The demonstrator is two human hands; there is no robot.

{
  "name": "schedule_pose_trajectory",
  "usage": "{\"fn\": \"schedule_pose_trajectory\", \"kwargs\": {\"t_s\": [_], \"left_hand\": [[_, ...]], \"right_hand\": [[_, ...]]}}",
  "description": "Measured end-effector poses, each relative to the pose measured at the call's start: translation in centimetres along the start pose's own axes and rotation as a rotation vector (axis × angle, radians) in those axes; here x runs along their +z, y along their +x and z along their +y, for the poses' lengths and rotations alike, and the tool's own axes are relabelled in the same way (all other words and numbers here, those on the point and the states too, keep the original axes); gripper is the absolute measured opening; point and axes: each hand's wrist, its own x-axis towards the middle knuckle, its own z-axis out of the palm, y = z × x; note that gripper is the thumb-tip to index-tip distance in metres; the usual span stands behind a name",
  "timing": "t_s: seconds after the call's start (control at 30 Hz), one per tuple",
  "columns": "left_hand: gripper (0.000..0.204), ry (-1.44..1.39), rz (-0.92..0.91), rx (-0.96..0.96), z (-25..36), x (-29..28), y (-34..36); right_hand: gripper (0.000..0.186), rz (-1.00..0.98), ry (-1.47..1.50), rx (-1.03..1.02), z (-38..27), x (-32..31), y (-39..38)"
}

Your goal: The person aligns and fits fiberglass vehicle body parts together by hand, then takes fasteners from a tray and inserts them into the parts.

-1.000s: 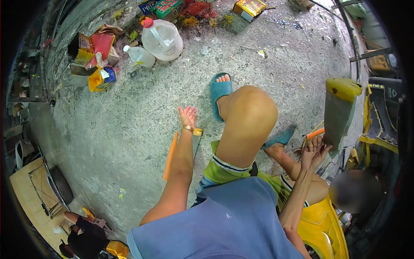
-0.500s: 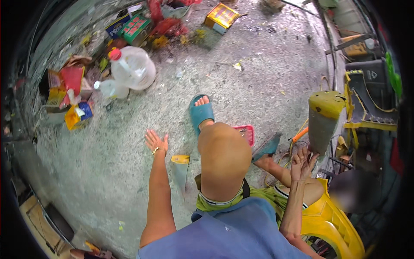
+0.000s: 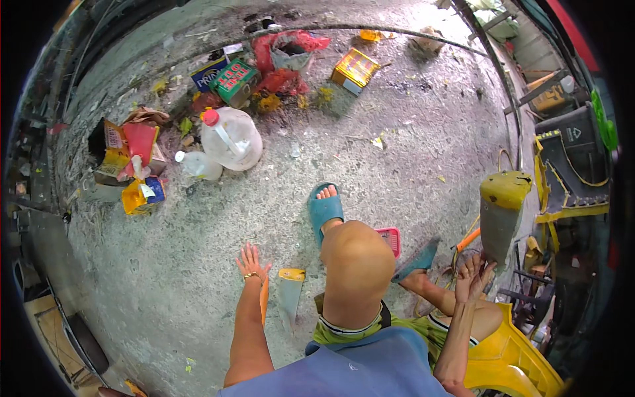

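My left hand (image 3: 253, 261), with a bracelet at its wrist, is stretched out with fingers spread over the concrete floor, holding nothing. Whether it touches the floor I cannot tell. A narrow orange strip (image 3: 264, 303) shows along that forearm. Just right of it lies a tapered grey piece with a yellow end (image 3: 291, 294). My right hand (image 3: 472, 278) grips the lower end of a larger tapered grey piece with a rough yellow top (image 3: 501, 218), held upright beside my right leg.
Beneath me is a yellow plastic seat (image 3: 509, 351). A pink basket (image 3: 391, 242) lies past my knee. At the right stands a black part with yellow edging (image 3: 569, 169). Far left are clear plastic jugs (image 3: 233, 140), a green tin (image 3: 235, 81) and torn cartons (image 3: 129, 149).
The whole view has shifted, so the floor and objects sit lower and further right. The orange strip beside my left forearm now shows. Both hands keep nearly the same pose.
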Motion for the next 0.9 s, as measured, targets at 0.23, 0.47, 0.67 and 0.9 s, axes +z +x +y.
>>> {"fn": "schedule_pose_trajectory", "kwargs": {"t_s": [0.23,0.47,0.67,0.9], "left_hand": [[0.061,0.153,0.124,0.043,-2.9,1.6,-0.7],[0.036,0.139,-0.471,-0.217,-2.8,-1.2,1.6],[0.042,-0.076,-0.041,-0.183,2.2,-7.2,6.7],[0.082,-0.244,0.038,-0.084,5.1,-11.1,7.9]], "right_hand": [[0.031,-0.026,0.013,0.021,0.4,-0.5,0.3],[0.031,-0.038,-0.001,0.055,0.9,-0.5,0.2],[0.029,-0.004,0.008,0.025,0.3,-0.1,-0.3],[0.03,-0.077,-0.046,0.039,0.2,-0.3,0.0]]}}
